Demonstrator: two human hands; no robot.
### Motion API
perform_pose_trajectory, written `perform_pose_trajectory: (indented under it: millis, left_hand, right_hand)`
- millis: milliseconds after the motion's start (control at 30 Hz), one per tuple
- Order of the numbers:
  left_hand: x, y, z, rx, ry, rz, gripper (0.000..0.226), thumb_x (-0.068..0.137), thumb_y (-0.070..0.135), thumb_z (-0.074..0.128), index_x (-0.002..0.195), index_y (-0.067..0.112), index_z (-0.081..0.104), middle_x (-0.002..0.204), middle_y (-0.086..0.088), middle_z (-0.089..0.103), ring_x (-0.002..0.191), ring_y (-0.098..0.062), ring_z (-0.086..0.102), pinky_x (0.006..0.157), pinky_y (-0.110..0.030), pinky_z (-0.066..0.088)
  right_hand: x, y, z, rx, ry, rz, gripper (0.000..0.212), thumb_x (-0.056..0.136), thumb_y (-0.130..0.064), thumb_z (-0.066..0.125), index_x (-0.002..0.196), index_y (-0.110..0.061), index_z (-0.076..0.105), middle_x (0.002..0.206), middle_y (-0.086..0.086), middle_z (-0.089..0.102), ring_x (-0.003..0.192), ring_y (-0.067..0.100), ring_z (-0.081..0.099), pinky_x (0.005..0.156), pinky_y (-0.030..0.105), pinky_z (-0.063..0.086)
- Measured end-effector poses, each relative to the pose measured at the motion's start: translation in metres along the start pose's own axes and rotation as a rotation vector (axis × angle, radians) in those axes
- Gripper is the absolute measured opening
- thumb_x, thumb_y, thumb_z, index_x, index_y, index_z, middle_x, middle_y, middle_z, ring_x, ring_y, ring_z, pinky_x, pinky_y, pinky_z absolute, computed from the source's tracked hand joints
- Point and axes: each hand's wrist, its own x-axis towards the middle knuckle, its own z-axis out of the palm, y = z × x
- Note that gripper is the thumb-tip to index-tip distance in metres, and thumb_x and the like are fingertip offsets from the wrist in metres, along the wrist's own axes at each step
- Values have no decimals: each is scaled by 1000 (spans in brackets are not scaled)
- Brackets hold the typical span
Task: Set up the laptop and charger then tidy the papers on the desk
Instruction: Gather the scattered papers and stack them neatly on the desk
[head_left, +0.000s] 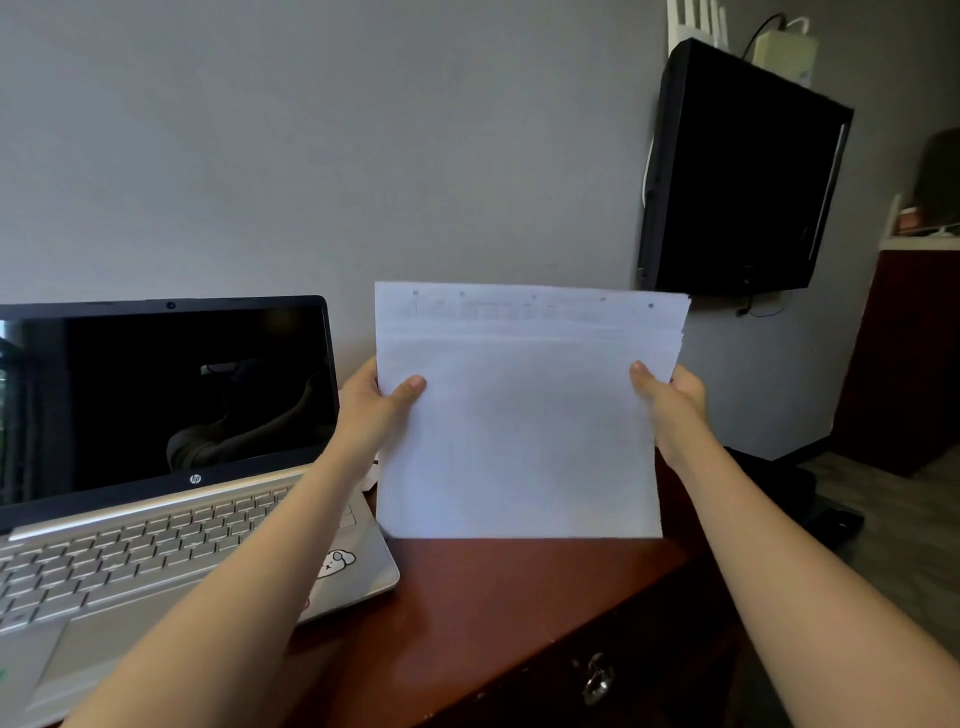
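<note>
Fingers (410, 387) of left hand (371, 402) and right hand (675, 397) clamp papers (519, 426) upright over reddish desk (493, 597).

The papers (519, 426) are thin, matt white sheets, ragged along the right edge. On the left, the laptop (156, 545) has a silver body with a satin, metallic look and pale, smooth plastic keys. Its screen (171, 395) is glossy black and mirrors the room. A small smooth sticker (336, 563) lies on its near right corner. The table (493, 597) is reddish-brown wood with a polished, shiny finish, and a bright metal ring pull (597, 675) hangs on its drawer front. The wall (311, 130) is matt grey paint. At the far right, the television (737, 171) is black plastic with a dull sheen.
</note>
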Motion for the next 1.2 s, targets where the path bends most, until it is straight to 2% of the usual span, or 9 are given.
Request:
perform_pose_trajectory:
  millis: [100,167,300,500,733,833,933,1100,1200]
  left_hand:
    - [9,12,0,-15,44,92,23,88,4,60,110,10,58,95,7,65,82,-9,64,65,-14,53]
    - [10,13,-2,-34,67,117,20,89,5,61,106,15,59,97,7,66,84,-8,64,71,-17,54]
    - [-1,-11,-10,-36,51,27,17,88,8,62,99,20,59,98,6,66,89,-17,64,78,-28,52]
    - [-13,-28,-9,29,8,-101,23,86,14,66,107,17,57,91,12,62,80,-2,60,62,-12,49]
    - [-1,-14,-6,-4,6,-103,9,87,15,64,89,22,60,88,10,63,78,-6,61,67,-20,48]
    - [-5,-25,-10,34,0,-164,21,84,18,68,103,14,61,95,3,66,83,-12,64,71,-23,50]
    - [-16,-42,-12,76,-20,-268,34,82,15,70,114,7,60,104,-5,65,92,-23,63,79,-31,50]
    - [-14,-42,-10,77,-13,-281,27,84,12,68,108,6,59,102,-8,63,85,-22,62,70,-23,52]
    - [-8,-39,-12,55,-18,-283,29,83,15,70,109,8,60,98,-4,65,87,-22,63,76,-30,50]
  right_hand:
    - [7,-15,7,72,-5,-61,21,94,-8,54,114,-4,58,92,0,65,81,17,65,62,20,56]
    - [9,-20,10,97,-30,-80,19,93,-8,55,111,-5,58,92,-1,65,76,10,65,57,17,55]
    - [3,1,5,28,-53,-37,23,92,-9,57,114,-5,59,104,7,65,82,16,64,70,24,55]
    - [-4,28,2,-48,-59,46,30,88,-8,62,117,-3,57,108,10,62,88,21,61,70,24,50]
    - [10,8,8,-71,-41,21,26,90,-8,60,115,-5,59,106,9,62,92,25,60,75,33,52]
    - [8,16,3,-94,-75,61,21,89,-8,61,110,-9,59,107,9,63,86,23,62,72,29,51]
    - [1,33,-1,-161,-101,132,32,87,-6,63,118,-4,58,116,12,62,96,25,59,83,33,48]
    - [2,32,2,-143,-83,136,33,89,-3,60,121,-1,56,117,14,61,96,25,58,83,33,46]
    - [6,29,1,-149,-92,132,32,88,-5,61,120,-4,57,116,11,62,97,25,59,86,34,47]
